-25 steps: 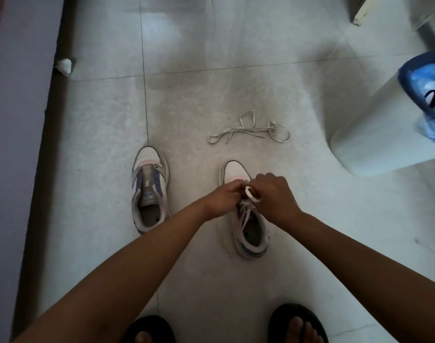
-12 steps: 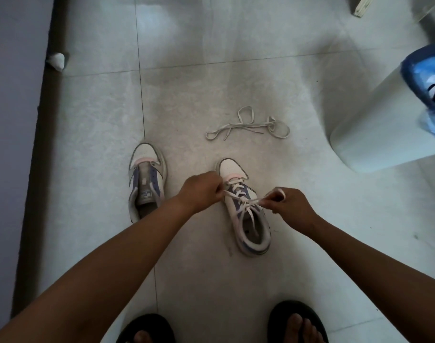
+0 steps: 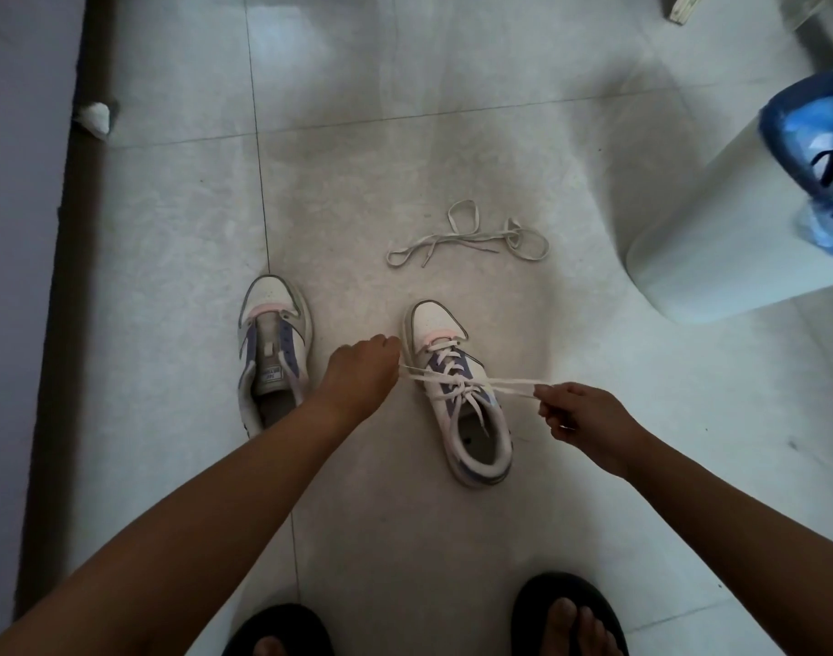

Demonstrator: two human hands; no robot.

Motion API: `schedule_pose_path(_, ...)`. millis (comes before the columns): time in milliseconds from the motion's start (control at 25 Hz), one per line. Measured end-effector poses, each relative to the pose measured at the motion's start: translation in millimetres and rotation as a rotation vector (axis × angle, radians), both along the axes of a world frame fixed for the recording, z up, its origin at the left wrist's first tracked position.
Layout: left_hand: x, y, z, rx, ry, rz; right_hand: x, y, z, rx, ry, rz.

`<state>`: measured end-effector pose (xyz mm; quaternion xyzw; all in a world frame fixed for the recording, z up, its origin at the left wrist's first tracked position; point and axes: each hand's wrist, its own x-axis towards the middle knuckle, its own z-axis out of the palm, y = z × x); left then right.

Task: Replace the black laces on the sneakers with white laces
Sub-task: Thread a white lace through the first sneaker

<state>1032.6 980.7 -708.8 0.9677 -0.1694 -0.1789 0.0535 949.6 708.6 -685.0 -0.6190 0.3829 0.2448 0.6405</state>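
This looks like a room in a home. Pale floor tiles (image 3: pixel 452 111) meet a dark skirting board (image 3: pixel 69 229), and sneakers (image 3: pixel 272 343) lie beside a white bin (image 3: pixel 717 243) lined with a blue bag (image 3: pixel 812 130).

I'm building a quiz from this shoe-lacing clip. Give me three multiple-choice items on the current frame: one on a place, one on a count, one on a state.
1. Where does the loose lace lie?
A. Floor beyond the sneakers
B. Inside a sneaker
C. On the bin

2. How many sneakers carry a lace?
A. None
B. One
C. Two

3. The lace held between the left hand and the right hand is:
A. slack
B. pulled taut
C. dropped

Key: A, it lies past both toes; B, only the right sneaker is laced, the left sneaker is bare; B, its ends stretch straight sideways.
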Motion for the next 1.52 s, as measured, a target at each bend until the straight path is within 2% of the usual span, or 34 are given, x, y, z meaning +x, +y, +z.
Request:
schedule_pose_path(40,-2.1,-2.8,1.1,-0.107,0.017,0.068,-1.2,0.9,-1.2,0.018,0.011,0.003)
schedule_pose_path(120,-0.7,-9.7,5.6,-0.399,0.154,0.388,0.0,1.9,-0.9,0.05,0.014,-0.007)
schedule_pose_path(160,0.6,-9.6,5.1,-0.453,0.205,0.488,0.9,0.9,0.2,0.047,0.014,-0.008)
schedule_pose_path(280,0.2,7.6,-1.8,-0.273,0.166,0.337,-1.1,-8.4,1.7,0.003,0.018,0.035)
schedule_pose_path(360,-2.7,21.1,-5.8,-0.256,0.163,0.27,-7.3,-15.6,2.3,-0.041,0.028,0.068)
schedule_pose_path(640,-5.1,26.7,-9.1,-0.173,0.191,0.227,-6.2,-19.4,2.6,-0.097,0.016,0.104)
schedule_pose_path(720,-6.0,30.4,-3.3,-0.264,0.338,0.267,-5.2,-25.4,7.2,0.036,0.073,0.151)
schedule_pose_path(800,-11.9,31.8,9.8,-0.541,0.644,0.454,-7.4,-34.3,12.2,0.195,0.148,0.179)
schedule_pose_path(840,-17.8,28.8,15.2,-0.646,0.771,0.543,-9.7,-34.9,14.4,0.179,0.153,0.233)
schedule_pose_path(920,-35.5,15.6,22.3,-0.706,0.863,0.555,-13.4,-18.4,14.0,-0.043,0.083,0.428)
schedule_pose_path(1080,-52.4,-30.5,27.6,-0.825,0.866,0.513,-3.1,37.3,1.6,-0.336,-0.222,0.692)
schedule_pose_path(1160,-38.6,-49.5,27.4,-0.842,0.889,0.481,6.4,38.6,-0.3,-0.549,-0.309,0.776)
schedule_pose_path(1240,-14.0,-63.5,23.8,-0.792,0.823,0.396,13.7,19.0,4.0,-0.715,-0.295,0.736)
schedule_pose_path(1360,40.6,-76.2,13.2,-0.514,0.344,0.22,13.4,-23.1,6.9,-0.857,-0.198,0.687)
schedule_pose_path(1520,110.7,-73.0,-4.7,-0.261,0.035,0.219,13.4,-62.5,9.9,-0.894,-0.061,0.575)
